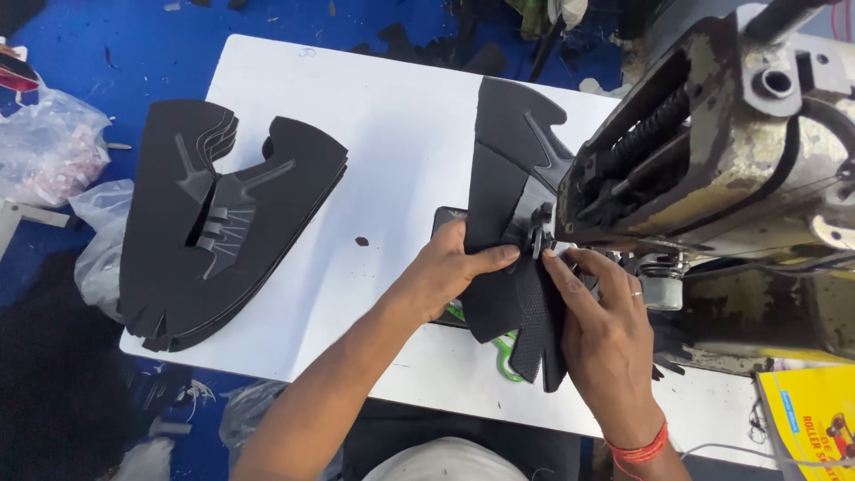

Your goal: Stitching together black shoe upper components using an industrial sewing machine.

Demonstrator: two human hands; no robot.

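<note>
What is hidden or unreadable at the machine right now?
Head view:
- Needle point: hidden behind the presser foot and black shoe upper piece.
- Green object: mostly under the piece and both hands, left hand, right hand.
- Sewing machine: cut off by the right edge.

At the bottom right corner, just past the edge of my white table (374,116), lies a yellow package (815,423), a flat rectangular box or carton, bright yellow with red lettering, a small blue mark near its top left and a little printed picture at its right edge; only part of it shows. On the far left, over the blue floor, sits a clear plastic bag (44,147), crumpled, with pale pinkish contents showing through. Just below it a second clear plastic bag (102,236) hangs against the table's left side, whitish and wrinkled. I see no screens or signs.
</note>
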